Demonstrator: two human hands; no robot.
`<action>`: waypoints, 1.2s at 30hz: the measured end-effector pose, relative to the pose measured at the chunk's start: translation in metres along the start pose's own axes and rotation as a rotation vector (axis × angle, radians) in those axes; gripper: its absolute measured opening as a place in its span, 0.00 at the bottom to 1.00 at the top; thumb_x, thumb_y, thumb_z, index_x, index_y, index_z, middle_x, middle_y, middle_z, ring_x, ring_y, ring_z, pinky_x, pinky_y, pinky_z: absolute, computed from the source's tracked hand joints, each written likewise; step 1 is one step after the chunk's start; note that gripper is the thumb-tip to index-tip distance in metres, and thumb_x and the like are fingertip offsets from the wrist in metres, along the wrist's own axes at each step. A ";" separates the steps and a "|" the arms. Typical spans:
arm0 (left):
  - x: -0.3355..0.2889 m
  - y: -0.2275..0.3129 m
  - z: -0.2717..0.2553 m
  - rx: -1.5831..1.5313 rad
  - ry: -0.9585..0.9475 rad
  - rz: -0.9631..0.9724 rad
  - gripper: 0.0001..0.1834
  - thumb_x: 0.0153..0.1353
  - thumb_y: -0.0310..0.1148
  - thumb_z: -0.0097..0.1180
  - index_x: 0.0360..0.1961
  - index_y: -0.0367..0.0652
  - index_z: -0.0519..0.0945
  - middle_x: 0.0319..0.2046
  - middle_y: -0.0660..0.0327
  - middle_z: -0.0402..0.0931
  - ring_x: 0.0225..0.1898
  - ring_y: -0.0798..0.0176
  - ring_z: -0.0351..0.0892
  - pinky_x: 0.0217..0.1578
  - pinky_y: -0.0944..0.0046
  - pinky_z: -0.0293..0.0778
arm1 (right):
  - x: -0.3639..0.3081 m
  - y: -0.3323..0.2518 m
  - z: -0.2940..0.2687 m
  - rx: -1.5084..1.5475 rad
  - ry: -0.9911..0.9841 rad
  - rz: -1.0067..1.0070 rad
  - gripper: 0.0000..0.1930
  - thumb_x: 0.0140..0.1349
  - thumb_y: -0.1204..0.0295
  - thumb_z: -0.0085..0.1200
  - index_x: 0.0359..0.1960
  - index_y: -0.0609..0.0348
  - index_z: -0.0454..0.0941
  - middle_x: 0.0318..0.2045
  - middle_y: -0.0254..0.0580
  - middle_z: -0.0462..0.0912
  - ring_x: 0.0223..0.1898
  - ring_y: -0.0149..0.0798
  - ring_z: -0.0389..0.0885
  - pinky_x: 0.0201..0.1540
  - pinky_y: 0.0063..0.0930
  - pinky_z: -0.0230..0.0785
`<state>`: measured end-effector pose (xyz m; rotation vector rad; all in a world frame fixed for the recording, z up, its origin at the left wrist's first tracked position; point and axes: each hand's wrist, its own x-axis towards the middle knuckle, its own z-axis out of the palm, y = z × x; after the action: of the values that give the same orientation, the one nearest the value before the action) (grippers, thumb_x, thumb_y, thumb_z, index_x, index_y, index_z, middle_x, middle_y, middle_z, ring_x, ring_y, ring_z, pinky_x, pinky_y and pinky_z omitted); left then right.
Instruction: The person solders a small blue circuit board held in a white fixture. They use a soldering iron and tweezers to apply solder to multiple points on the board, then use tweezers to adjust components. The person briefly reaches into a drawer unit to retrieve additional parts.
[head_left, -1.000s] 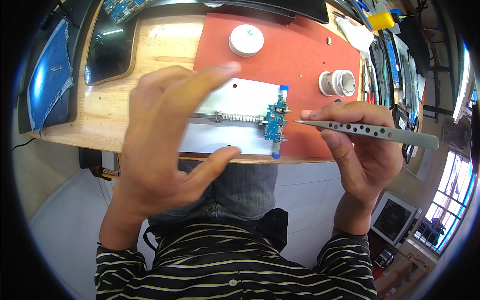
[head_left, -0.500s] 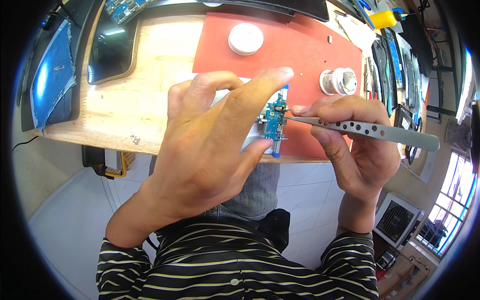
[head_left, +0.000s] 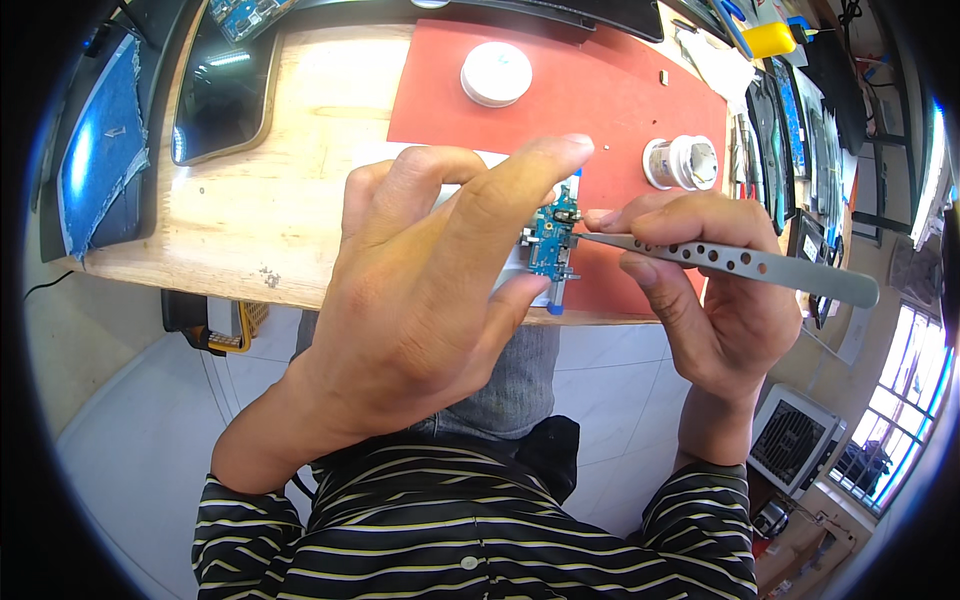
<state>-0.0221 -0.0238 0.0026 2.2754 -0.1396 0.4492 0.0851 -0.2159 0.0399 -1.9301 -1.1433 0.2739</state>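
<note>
A small blue circuit board (head_left: pixel 546 250) sits in a pale holder with blue ends (head_left: pixel 556 308), near the table's front edge. My left hand (head_left: pixel 415 270) is bent around the holder from the left, thumb at its near side and index finger stretched out above the board. Part of that grip is hidden behind the index finger. Between the thumb and fingers of my right hand (head_left: pixel 720 290) are grey metal tweezers (head_left: pixel 810 280) with a row of holes. Their tips meet the right side of the board, where small metal parts stick out.
An orange-red mat (head_left: pixel 440 90) covers part of the wooden table. On it stand a round white tub (head_left: pixel 496 74) and a second open white jar (head_left: pixel 690 163). A dark phone-like panel (head_left: pixel 222 100) lies at left, and a yellow bottle (head_left: pixel 768 40) at far right.
Almost nothing differs; the whole view has shifted very slightly. Both hands keep their pose, and the tweezer tips stay at the board's right side.
</note>
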 end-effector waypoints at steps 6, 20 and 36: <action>-0.001 0.000 0.001 0.007 0.004 0.012 0.35 0.46 0.23 0.71 0.58 0.36 0.73 0.57 0.56 0.78 0.53 0.49 0.74 0.56 0.54 0.65 | 0.003 -0.004 0.001 -0.057 0.006 0.000 0.12 0.57 0.86 0.62 0.42 0.69 0.75 0.36 0.50 0.82 0.42 0.45 0.85 0.47 0.34 0.79; -0.001 -0.001 0.001 -0.006 0.007 0.023 0.33 0.45 0.23 0.71 0.56 0.36 0.75 0.59 0.55 0.75 0.53 0.49 0.74 0.55 0.53 0.65 | 0.011 -0.013 -0.002 -0.190 -0.035 -0.018 0.09 0.54 0.83 0.65 0.36 0.68 0.79 0.32 0.51 0.86 0.37 0.43 0.87 0.41 0.31 0.79; -0.001 -0.001 0.001 -0.016 0.009 0.028 0.33 0.45 0.22 0.71 0.55 0.35 0.75 0.60 0.55 0.75 0.52 0.50 0.75 0.55 0.54 0.66 | 0.014 -0.034 -0.001 -0.325 -0.031 0.003 0.09 0.52 0.83 0.67 0.35 0.68 0.82 0.33 0.44 0.86 0.34 0.36 0.87 0.36 0.23 0.79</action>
<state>-0.0223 -0.0237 0.0005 2.2579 -0.1699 0.4708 0.0728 -0.1974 0.0691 -2.2158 -1.2667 0.1256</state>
